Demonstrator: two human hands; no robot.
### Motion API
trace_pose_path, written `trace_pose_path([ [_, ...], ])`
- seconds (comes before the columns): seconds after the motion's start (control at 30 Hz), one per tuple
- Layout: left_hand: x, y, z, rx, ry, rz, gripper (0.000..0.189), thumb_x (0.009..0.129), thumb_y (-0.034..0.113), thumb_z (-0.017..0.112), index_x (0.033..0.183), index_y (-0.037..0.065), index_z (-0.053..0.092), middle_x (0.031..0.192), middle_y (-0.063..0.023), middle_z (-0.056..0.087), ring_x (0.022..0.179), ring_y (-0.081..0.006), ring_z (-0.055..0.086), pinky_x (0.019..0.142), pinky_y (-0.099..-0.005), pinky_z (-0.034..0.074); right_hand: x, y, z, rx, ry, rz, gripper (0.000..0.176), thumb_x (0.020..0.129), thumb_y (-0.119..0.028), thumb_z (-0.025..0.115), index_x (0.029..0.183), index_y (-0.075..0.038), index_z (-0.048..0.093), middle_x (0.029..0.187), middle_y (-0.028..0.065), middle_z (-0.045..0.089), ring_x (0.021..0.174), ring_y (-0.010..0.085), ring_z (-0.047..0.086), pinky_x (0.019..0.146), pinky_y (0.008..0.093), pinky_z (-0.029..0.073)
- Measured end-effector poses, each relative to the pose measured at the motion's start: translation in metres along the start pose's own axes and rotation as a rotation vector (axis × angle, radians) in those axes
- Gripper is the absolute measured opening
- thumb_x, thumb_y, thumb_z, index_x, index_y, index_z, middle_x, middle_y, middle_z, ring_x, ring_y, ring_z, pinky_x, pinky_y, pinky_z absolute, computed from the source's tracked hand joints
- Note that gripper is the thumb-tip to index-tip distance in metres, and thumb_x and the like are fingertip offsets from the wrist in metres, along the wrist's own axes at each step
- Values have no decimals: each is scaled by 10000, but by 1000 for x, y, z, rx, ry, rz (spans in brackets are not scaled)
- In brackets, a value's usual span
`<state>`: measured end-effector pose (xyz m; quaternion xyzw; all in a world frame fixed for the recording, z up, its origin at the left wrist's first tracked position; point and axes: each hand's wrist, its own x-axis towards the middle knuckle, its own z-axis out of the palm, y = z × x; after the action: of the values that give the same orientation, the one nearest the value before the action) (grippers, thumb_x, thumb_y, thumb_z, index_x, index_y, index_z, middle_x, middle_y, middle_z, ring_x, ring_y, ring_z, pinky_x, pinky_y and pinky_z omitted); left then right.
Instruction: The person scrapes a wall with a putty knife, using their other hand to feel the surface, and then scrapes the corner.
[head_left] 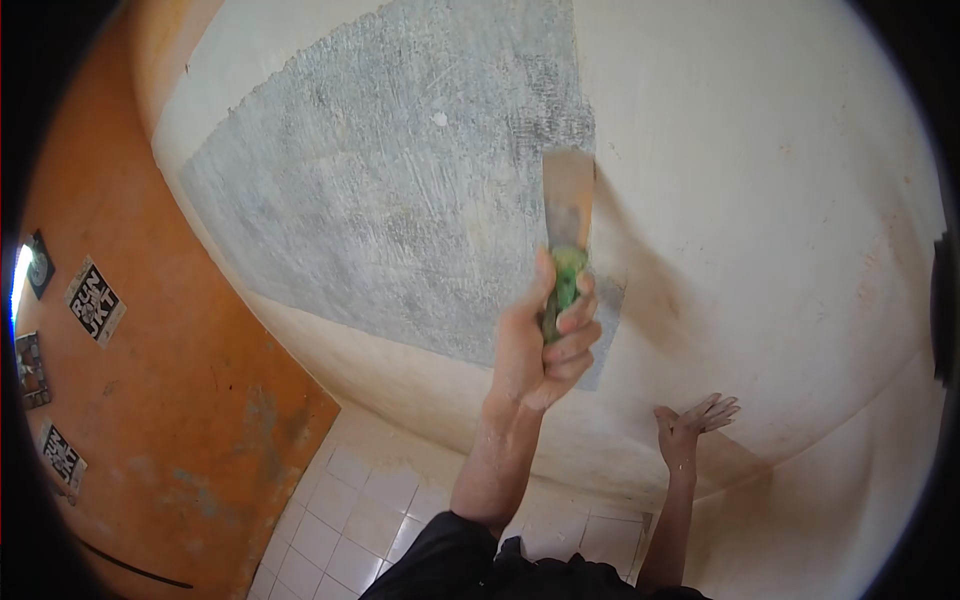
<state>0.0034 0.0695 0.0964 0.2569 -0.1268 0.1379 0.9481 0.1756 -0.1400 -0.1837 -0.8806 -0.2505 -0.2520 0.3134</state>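
My left hand [545,345] is closed around the green handle of a putty knife [568,205], its thumb along the left side and its fingers wrapped over from the right. The wide blade points up and lies over the right margin of a rough grey patch [380,190] on the pale wall [740,170]. Lower and to the right, my right hand [697,417] is open, fingers stretched to the right, with nothing in it. It is beside the lower wall; whether the palm touches cannot be told. Whitish dust marks both hands.
At left stands an orange wall [190,350] with stickers [95,300] and scuffed spots. White floor tiles [345,545] lie below, near my dark clothing [440,560]. The pale wall meets another pale surface [830,520] at lower right. A dark object [942,310] sits at the right edge.
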Motion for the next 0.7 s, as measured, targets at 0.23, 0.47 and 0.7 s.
trace_pose_path([
  [0.23, -45, -52, -78, -152, 169, -147, 486, 978, 480, 341, 946, 34, 531, 602, 20, 365, 380, -35, 233, 298, -168, 145, 2, 1, 2, -15, 54, -40, 1167, 807, -571, 602, 1407, -1, -221, 1419, 337, -283, 1306, 478, -311, 1008, 624, -180],
  [0.47, -48, -53, -76, -37, 232, -115, 502, 977, 492, 332, 939, 31, 528, 603, 29, 372, 377, -29, 230, 293, -166, 154, 2, 3, 5, -8, 54, -58, 1160, 813, -559, 604, 1408, -7, -224, 1418, 334, -288, 1310, 482, -302, 1013, 626, -169],
  [0.7, -36, -57, -48, 64, 345, -29, 484, 979, 491, 330, 943, 50, 526, 608, 33, 371, 385, -24, 206, 290, -162, 138, -1, 1, 2, 31, 0, 3, 1148, 824, -501, 622, 1398, 20, -224, 1409, 353, -284, 1294, 481, -330, 1003, 623, -184],
])
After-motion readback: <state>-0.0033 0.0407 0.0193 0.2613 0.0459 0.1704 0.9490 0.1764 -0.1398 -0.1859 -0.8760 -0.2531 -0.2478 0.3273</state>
